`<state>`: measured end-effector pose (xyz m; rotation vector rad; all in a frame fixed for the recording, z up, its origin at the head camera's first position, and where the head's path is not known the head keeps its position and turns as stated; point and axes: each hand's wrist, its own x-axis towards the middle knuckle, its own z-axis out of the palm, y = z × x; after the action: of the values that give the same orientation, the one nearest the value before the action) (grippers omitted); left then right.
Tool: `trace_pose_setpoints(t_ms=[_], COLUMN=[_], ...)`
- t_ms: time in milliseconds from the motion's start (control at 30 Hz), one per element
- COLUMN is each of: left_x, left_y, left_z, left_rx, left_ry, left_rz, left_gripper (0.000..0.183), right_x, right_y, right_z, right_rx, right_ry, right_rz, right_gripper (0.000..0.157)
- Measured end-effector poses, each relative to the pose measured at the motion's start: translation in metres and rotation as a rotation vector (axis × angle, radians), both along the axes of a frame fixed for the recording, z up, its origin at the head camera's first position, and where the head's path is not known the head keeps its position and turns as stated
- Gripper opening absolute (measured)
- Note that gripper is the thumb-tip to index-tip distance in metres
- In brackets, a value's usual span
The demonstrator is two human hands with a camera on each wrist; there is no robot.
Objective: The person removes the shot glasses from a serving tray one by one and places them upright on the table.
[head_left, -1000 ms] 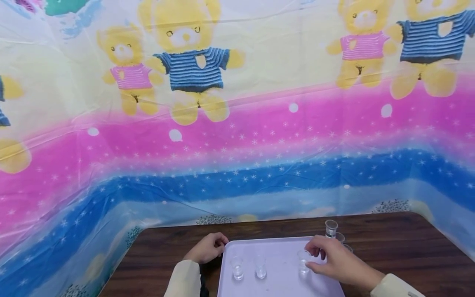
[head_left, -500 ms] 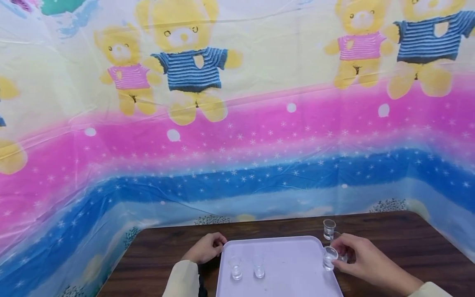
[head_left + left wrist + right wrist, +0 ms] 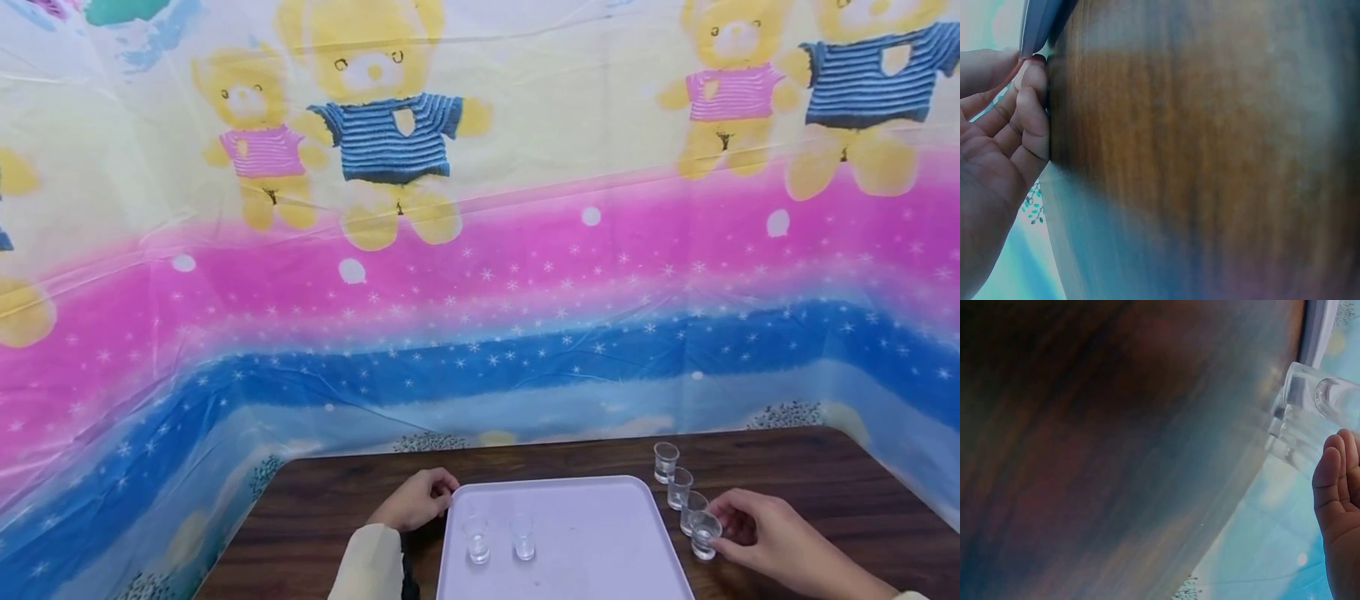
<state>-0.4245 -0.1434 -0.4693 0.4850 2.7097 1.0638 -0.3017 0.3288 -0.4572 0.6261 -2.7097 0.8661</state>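
Observation:
My right hand (image 3: 765, 529) pinches a small clear shot glass (image 3: 705, 535) by its side, over the dark wooden table just right of the lilac tray (image 3: 570, 492). Clear liquid shows low in the glass. In the right wrist view this glass (image 3: 1316, 394) is partly cut off by the frame edge, and only part of the hand (image 3: 1341, 494) shows. Behind it, a row of similar glasses (image 3: 679, 489) runs back along the tray's right side. My left hand (image 3: 420, 502) holds the tray's far left corner; the left wrist view has thumb and fingertips at the tray edge (image 3: 1038, 31).
Two more clear shot glasses, a left one (image 3: 477, 542) and a right one (image 3: 523, 540), stand upright on the tray's left half. The wooden table (image 3: 810, 475) ends at a printed bear curtain (image 3: 480, 250) behind and at the sides.
My right hand has carried the shot glass rightward from above the tray, past its right rim, to the near end of the row on the table. The left hand stays at the tray corner.

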Motion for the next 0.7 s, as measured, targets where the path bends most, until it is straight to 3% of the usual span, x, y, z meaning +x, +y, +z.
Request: trace_pose_setpoints(t_ms=[533,600,700], left_x=[0.0024,0.0019,0.0017], left_y=[-0.0010,-0.0010,-0.0010], left_z=[0.0032,0.0021,0.0022], left_rx=[0.021,0.019,0.019], left_ry=[0.006,0.005,0.010], left_rz=[-0.043,-0.039,-0.041], left_gripper=[0.011,0.011,0.011], right_x=[0.0020,0.0028,0.0030], right_y=[0.0066,0.0069,0.0065], right_z=[-0.0026,-0.0011,0.0046], right_rx=[-0.043,-0.047,-0.050], right_ry=[-0.117,-0.101,-0.003], right_rz=[-0.014,-0.011,0.003], right_gripper=[0.034,0.034,0.032])
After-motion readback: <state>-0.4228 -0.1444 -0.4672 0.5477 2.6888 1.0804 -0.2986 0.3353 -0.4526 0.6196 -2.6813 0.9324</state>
